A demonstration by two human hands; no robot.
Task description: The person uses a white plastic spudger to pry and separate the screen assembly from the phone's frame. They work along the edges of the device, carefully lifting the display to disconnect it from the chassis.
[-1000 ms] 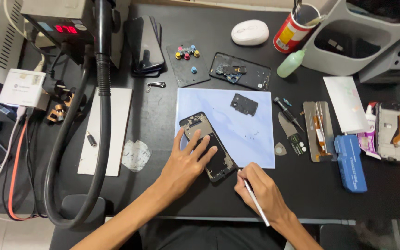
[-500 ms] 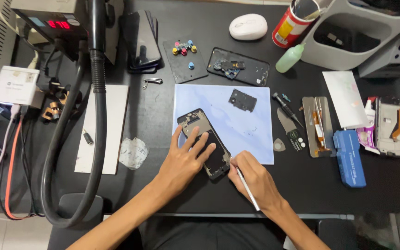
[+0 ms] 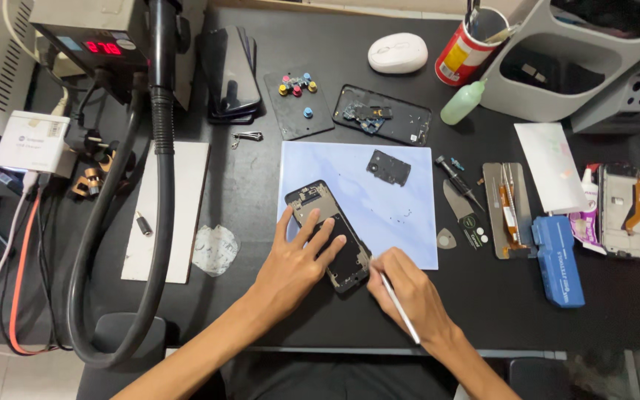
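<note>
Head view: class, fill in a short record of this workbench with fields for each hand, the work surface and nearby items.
left hand: pressed flat on the opened phone, fingers spread
right hand: holds a thin white tool, tip at the phone's lower end
work surface: pale blue mat on a black table
on the mat: small dark cover plate
nearby: blue case, white mouse, black hose

A small dark screen (image 3: 103, 47) with red digits glows at the table's far left corner. A red can (image 3: 462, 55) with a yellow label stands near the far edge.
</note>
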